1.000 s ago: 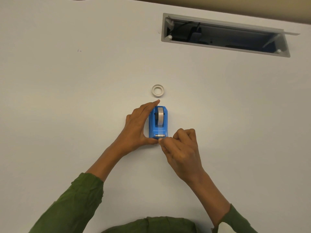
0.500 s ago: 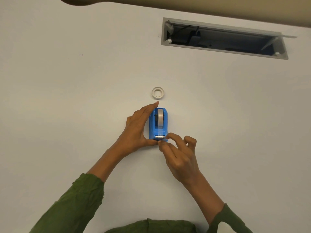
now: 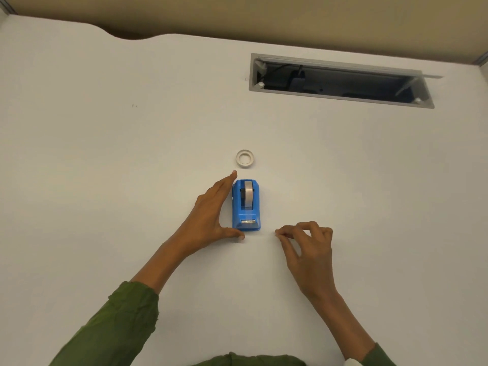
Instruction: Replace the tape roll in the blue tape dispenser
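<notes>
The blue tape dispenser [image 3: 246, 206] stands on the white table with a grey tape roll [image 3: 248, 194] seated in it; a strip runs down to the cutter at its near end. My left hand [image 3: 211, 215] holds it loosely, fingers straight along its left side and thumb at the near left corner. My right hand [image 3: 307, 247] rests on the table to the dispenser's right and apart from it, thumb and forefinger pinched together, with nothing visible between them. A white empty tape ring [image 3: 244, 159] lies flat just beyond the dispenser.
A long open cable slot [image 3: 340, 80] with a grey frame is set into the table at the far right. The table's far edge [image 3: 132, 38] curves along a beige wall. Green sleeves cover both forearms.
My right hand has left the dispenser's cutter end and moved right and toward me, still pinched. My left fingers have straightened along the dispenser's side. The camera has tilted up.
</notes>
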Demonstrator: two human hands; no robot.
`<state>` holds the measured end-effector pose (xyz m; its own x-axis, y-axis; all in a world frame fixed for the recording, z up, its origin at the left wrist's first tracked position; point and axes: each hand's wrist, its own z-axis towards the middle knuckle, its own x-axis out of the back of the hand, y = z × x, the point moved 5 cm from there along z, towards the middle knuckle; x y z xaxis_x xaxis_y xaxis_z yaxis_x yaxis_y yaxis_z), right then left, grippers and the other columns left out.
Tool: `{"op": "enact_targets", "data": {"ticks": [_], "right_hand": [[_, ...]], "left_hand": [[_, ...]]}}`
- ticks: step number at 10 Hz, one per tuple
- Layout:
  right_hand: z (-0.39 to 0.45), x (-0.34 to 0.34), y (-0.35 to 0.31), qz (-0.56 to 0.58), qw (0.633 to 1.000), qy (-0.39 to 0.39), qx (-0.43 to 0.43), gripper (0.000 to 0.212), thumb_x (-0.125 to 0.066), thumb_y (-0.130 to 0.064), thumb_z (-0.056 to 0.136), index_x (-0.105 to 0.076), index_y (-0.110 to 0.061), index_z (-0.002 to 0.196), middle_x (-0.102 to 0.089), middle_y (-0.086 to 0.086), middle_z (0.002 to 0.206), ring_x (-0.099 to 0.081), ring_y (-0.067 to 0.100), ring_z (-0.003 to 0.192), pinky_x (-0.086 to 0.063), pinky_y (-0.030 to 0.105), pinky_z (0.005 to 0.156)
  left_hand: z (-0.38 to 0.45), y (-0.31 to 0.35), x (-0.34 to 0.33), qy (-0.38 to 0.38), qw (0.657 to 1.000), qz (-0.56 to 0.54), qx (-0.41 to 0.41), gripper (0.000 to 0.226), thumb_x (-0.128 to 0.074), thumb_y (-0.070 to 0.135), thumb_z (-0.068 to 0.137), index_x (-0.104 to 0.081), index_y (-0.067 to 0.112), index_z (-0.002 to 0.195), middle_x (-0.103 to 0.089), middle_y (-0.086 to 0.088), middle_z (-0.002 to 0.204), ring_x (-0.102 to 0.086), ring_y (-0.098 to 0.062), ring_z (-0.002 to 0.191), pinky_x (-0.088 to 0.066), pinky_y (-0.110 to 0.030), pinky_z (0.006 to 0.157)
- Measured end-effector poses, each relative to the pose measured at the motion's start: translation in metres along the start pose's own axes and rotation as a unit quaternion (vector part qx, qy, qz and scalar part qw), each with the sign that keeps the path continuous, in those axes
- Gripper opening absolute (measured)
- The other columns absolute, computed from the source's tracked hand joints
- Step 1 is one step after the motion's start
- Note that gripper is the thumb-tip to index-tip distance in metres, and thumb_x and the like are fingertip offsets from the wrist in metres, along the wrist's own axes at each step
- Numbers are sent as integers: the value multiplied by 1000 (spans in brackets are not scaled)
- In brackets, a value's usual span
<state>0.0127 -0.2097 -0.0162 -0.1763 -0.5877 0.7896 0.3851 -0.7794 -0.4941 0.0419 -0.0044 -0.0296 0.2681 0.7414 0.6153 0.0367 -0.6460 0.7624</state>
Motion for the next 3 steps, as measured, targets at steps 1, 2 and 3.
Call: {"op": "enact_targets", "data": {"ticks": [1,2,3], "right_hand": [[-8,5,8,38,995,-5,-89,9,-68,-15,81,-70,-19,89,-64,-1,87,-46,19,84,-38,24,71],[-13,10,10,49,991,-9,-120,17,-73,-9,78,-70,-21,90,-62,1,89,-47,22,84,-39,20,70],[-21,20,9,89,982,-5,-167,20,-74,-7,76,-70,-23,88,-61,-1,89,-50,22,83,-35,6,75]], "left_hand": [[-5,-1,11,8,1000,-4,9,114,-81,44,57,-6,36,143,-15,12,154,-19,-6,137,-21,-29,111],[-7,0,19,13,1000,14,4,109,-80,41,61,-9,35,143,-16,10,153,-20,-7,137,-23,-30,111],[-12,8,21,-5,999,39,-2,97,-76,34,70,-12,31,144,-16,8,154,-20,-9,138,-23,-28,111]]}}
